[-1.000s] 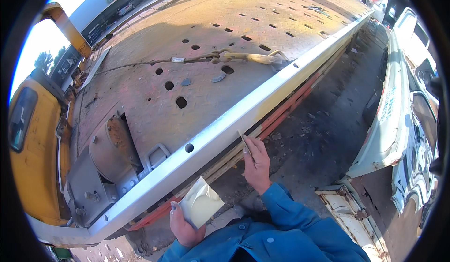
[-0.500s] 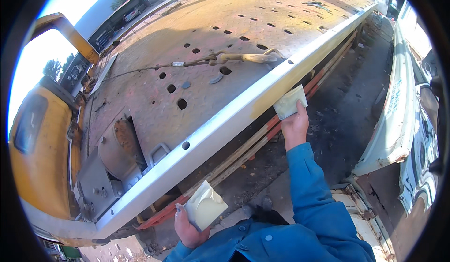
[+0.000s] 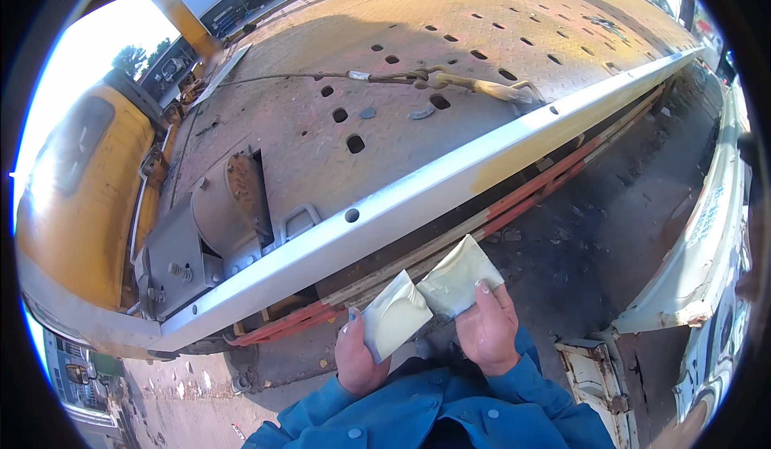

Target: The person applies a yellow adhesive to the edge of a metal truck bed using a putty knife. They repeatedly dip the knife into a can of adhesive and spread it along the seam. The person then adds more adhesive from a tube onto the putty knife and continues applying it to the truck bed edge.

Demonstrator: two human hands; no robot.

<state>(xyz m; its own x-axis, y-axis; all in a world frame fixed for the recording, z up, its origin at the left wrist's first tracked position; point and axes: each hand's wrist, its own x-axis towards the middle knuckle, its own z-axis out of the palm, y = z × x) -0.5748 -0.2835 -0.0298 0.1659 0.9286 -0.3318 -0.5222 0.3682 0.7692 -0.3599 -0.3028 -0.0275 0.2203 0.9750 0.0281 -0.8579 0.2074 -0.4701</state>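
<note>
My left hand (image 3: 358,362) is closed on a square, pale cream putty spreader (image 3: 389,330), thumb on its left side. A smooth mound of cream paste seems to lie on its face. My right hand (image 3: 488,335) grips a second cream spreader (image 3: 459,279) by its lower right edge, thumb on top. The two spreaders are close together in front of my chest, their near corners almost touching; I cannot tell whether they meet. Beyond them runs the long silver side rail (image 3: 418,196) of a truck bed, with a yellowish patch on its side face.
A rusty tread-plate deck (image 3: 305,176) with oval holes lies behind the rail, bearing a hook (image 3: 482,87) on a cable. Red-and-white bars (image 3: 530,196) run below the rail. At left is a yellow cab (image 3: 72,208); at right, a battered white vehicle panel (image 3: 683,264).
My right hand has drawn back from the rail with its spreader, down and left toward the left hand. My left hand has shifted slightly right. The view has turned a little left.
</note>
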